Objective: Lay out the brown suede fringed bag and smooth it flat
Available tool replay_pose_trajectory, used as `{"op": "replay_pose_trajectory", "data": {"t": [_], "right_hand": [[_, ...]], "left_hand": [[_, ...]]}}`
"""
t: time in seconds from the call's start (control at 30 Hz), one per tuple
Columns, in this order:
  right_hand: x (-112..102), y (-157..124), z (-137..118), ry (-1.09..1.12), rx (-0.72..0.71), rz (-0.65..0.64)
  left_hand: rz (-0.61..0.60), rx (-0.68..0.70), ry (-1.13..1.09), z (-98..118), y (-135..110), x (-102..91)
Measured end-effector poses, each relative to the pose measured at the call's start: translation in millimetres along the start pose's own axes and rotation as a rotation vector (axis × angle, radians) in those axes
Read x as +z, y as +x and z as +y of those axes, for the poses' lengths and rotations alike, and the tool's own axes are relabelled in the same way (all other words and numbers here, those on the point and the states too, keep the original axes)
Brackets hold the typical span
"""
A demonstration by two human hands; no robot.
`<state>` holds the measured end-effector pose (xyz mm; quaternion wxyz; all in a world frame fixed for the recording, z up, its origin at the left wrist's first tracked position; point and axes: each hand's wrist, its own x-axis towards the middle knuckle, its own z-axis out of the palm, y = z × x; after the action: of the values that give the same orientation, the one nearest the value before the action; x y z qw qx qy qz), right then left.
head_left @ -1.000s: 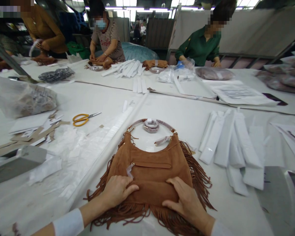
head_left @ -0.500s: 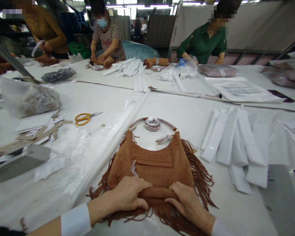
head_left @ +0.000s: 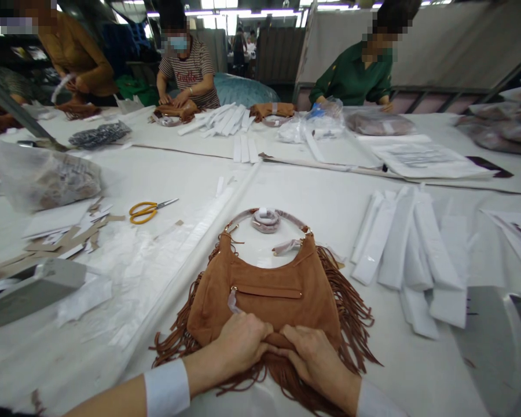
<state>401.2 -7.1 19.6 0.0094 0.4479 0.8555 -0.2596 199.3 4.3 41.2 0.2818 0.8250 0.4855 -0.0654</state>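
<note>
A brown suede fringed handbag (head_left: pixel 269 289) lies flat on the white table (head_left: pixel 321 202) in front of me, its wrapped handle (head_left: pixel 267 219) pointing away. My left hand (head_left: pixel 241 347) and my right hand (head_left: pixel 315 362) meet at the bag's near bottom edge. Both have their fingers curled and pinch the suede just above the fringe. The bag's zip pull is wrapped in clear plastic.
Yellow-handled scissors (head_left: pixel 150 209) lie to the left beside cardboard scraps (head_left: pixel 65 237). White folded paper strips (head_left: pixel 417 249) are piled on the right. A grey box (head_left: pixel 30 286) sits at the left edge. Three people work at the far side with more brown bags.
My hands have slid inward along the bag's bottom edge until they nearly touch, bunching the suede between them. The bag itself has stayed in place.
</note>
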Motion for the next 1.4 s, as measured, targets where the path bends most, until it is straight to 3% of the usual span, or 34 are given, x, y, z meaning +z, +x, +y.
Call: {"op": "replay_pose_trajectory", "data": {"t": [0.37,0.67,1.07,1.23,1.3,1.4], "right_hand": [[5.3,-1.6,30.4,-0.141,-0.038,0.275],[2.1,12.6,38.5,-0.079,-0.043,0.184],[-1.0,23.5,34.1,-0.151,0.082,0.119],[2.0,23.8,32.0,-0.086,0.156,0.186],[4.5,21.7,31.5,-0.050,0.180,0.222],[5.5,19.5,28.9,-0.098,0.152,0.261]], "left_hand": [[0.094,0.001,-0.081,-15.7,3.7,5.4],[0.068,-0.224,0.130,-50.5,-31.2,6.2],[0.015,-0.201,0.143,-54.5,-13.0,1.8],[0.008,-0.211,0.188,-53.0,-13.3,2.1],[0.096,-0.159,0.245,-54.2,-16.3,3.5],[0.252,0.135,0.358,-60.6,-19.6,6.0]]}}
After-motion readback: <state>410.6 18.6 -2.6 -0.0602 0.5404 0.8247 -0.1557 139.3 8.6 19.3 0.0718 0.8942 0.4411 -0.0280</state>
